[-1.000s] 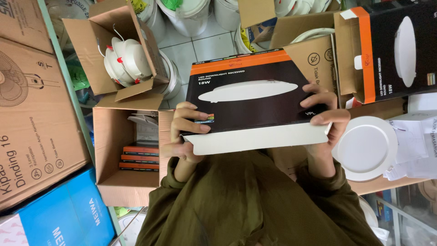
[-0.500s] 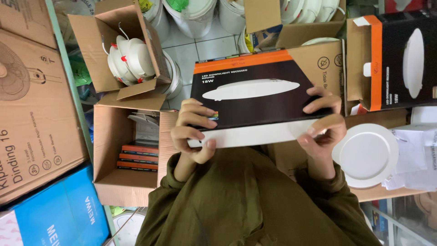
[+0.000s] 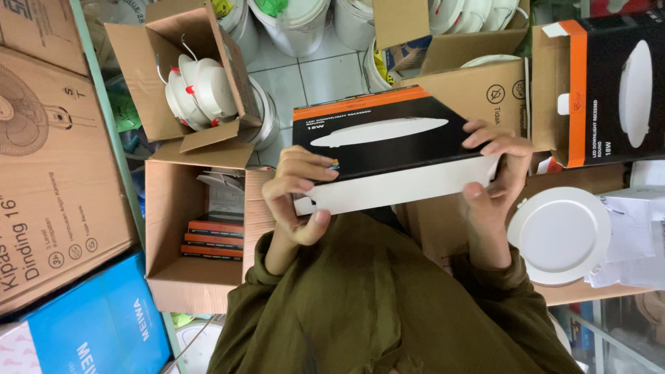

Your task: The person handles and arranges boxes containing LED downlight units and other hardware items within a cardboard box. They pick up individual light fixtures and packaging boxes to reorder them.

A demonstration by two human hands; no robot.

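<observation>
Two hands, left hand (image 3: 296, 197) and right hand (image 3: 493, 173), have fingers clamped on the ends of a black-and-orange lamp box (image 3: 388, 149), held above an open cardboard carton (image 3: 173, 228).

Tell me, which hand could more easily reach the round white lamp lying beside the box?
Right, probably. The right hand grips the box at the end just beside the lamp; the left hand holds the far end, with the box between.

Open cardboard box (image 3: 149, 83) w/ white round lamps (image 3: 201, 90) top left. Below it, another carton (image 3: 166, 235) w/ flat orange-black boxes (image 3: 211, 239). White round downlight (image 3: 560, 235) at right, papers (image 3: 634, 239) just beside. Blue box (image 3: 97, 329) bottom left.
</observation>
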